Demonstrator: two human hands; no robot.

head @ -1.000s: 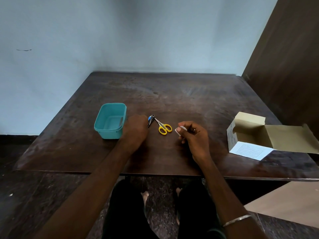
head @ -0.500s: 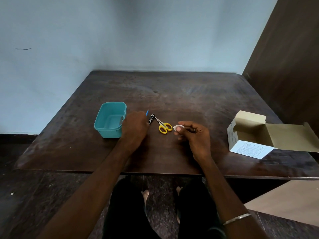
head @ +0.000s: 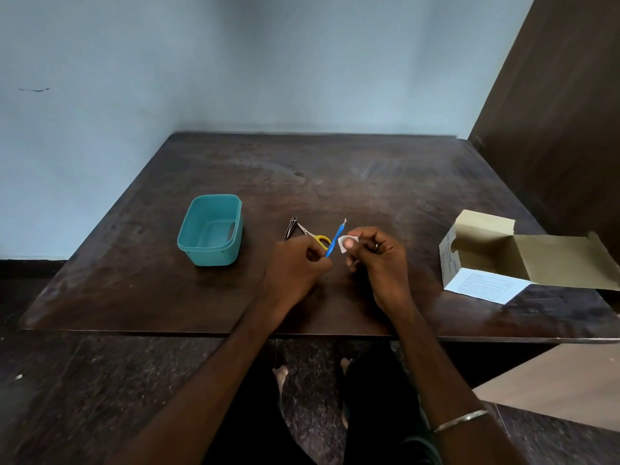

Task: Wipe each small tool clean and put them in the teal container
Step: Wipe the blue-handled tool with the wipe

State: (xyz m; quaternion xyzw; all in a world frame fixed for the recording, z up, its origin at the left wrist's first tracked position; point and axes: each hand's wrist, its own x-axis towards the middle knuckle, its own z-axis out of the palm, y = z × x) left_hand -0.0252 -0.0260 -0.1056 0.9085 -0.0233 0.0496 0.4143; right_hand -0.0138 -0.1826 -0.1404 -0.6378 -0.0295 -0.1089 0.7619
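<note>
My left hand point(head: 295, 265) grips a thin blue-handled tool point(head: 334, 239) by its lower end, its metal tip pointing up and away. My right hand point(head: 377, 260) pinches a small white wipe point(head: 345, 244) just right of the tool's shaft. Behind my left hand, small yellow-handled scissors point(head: 315, 237) lie on the table, partly hidden, with a dark metal clipper-like tool point(head: 290, 227) beside their blades. The teal container point(head: 231, 241) stands to the left, and I see no tool inside it.
An open cardboard box point(head: 486, 263) lies at the right of the dark wooden table point(head: 335, 172). A brown panel rises at the far right. The table's front edge runs just below my wrists.
My left hand has lifted the blue tool from beside the scissors and carried it right toward the wipe. My right hand stayed nearly in place.
</note>
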